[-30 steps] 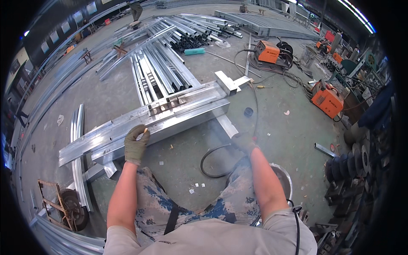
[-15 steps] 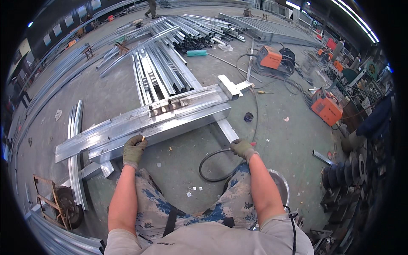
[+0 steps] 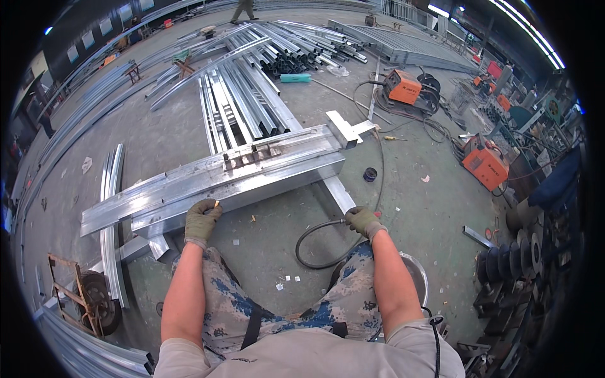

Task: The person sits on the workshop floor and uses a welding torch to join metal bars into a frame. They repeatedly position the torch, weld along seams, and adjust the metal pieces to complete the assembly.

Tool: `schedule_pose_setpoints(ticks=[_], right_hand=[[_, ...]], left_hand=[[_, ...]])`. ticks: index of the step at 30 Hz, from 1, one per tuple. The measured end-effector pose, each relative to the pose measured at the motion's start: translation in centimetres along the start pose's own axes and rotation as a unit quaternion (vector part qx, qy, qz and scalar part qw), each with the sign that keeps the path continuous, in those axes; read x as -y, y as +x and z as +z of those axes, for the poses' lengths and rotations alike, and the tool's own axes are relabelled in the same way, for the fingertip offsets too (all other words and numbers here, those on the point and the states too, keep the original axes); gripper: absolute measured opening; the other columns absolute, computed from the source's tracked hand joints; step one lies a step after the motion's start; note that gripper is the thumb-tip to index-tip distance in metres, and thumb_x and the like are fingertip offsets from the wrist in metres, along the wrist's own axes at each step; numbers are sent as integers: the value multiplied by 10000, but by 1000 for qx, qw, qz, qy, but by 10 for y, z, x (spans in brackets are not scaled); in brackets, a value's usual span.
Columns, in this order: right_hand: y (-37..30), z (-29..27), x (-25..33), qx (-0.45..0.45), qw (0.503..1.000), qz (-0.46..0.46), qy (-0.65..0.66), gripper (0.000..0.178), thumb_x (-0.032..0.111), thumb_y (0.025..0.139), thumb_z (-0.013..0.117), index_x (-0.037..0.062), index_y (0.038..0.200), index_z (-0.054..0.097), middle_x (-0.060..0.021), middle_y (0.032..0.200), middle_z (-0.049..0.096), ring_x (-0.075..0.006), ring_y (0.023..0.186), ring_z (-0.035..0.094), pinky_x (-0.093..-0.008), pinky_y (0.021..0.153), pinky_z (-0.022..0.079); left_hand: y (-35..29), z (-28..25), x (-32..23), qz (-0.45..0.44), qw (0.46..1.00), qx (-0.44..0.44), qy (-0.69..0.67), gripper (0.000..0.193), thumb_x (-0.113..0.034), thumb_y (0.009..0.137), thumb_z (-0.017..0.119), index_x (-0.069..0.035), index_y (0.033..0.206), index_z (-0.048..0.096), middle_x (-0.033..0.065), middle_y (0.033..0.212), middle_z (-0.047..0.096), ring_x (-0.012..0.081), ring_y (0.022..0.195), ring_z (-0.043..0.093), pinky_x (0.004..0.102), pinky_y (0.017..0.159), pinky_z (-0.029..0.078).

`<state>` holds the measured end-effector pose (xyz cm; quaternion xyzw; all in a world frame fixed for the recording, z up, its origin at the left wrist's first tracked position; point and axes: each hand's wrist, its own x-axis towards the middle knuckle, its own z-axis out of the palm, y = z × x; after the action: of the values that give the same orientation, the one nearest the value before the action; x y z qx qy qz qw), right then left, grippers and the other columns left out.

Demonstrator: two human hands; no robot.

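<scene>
My left hand, in an olive work glove, is closed at the near edge of a stack of long silver metal profiles. A small yellowish tip shows between its fingers; what it belongs to I cannot make out. My right hand, gloved alike, is closed around a black cable that loops away to the left and down toward my knees. This hand is by the near end of a metal bar jutting from under the stack. Several short dark-stained pieces sit on top of the profiles.
Many square metal tubes are piled beyond the stack. Two orange machines with cables stand at right. A dark round can is on the floor. Wire spools line the right side, and a wheeled cart is at lower left.
The view has shifted very slightly. My hands keep nearly the same pose and place. A distant person at the top has stepped to the right.
</scene>
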<state>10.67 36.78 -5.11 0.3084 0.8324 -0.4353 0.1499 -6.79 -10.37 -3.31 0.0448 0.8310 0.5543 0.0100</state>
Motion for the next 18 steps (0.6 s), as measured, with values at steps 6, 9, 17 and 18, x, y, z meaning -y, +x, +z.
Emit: schedule_pose_setpoints(ticks=[6,9,17,18], right_hand=[[8,2,-6,-2,1000,-10,-12,412,274,922,635,11,1227,724,-90,1001,781,-193,839,725,-330,774,553],[11,5,-9,-15,1000,-8,-4,392,259,921,637,7,1205,733,-92,990,779,-192,836,726,-334,768,553],[9,5,-12,-36,998,-22,-39,428,316,907,616,-5,1149,766,-136,937,781,-222,808,735,-371,818,557],[-5,-1,2,-17,1000,4,-23,431,287,924,629,1,1233,719,-105,992,785,-184,786,726,-328,698,562]], left_hand=[[1,0,4,-11,1000,8,-5,301,-185,852,859,-19,1090,782,103,1060,791,176,994,721,327,921,554],[1,1,5,-4,1000,5,-3,297,-188,853,859,-21,1086,783,101,1058,791,175,985,718,328,917,551],[-5,6,-22,-11,1000,16,-15,253,-186,865,843,-29,1054,783,49,939,767,122,828,667,301,765,538],[-9,5,-22,-3,1000,13,3,233,-184,872,842,-36,1045,787,29,919,761,100,802,650,283,735,531]])
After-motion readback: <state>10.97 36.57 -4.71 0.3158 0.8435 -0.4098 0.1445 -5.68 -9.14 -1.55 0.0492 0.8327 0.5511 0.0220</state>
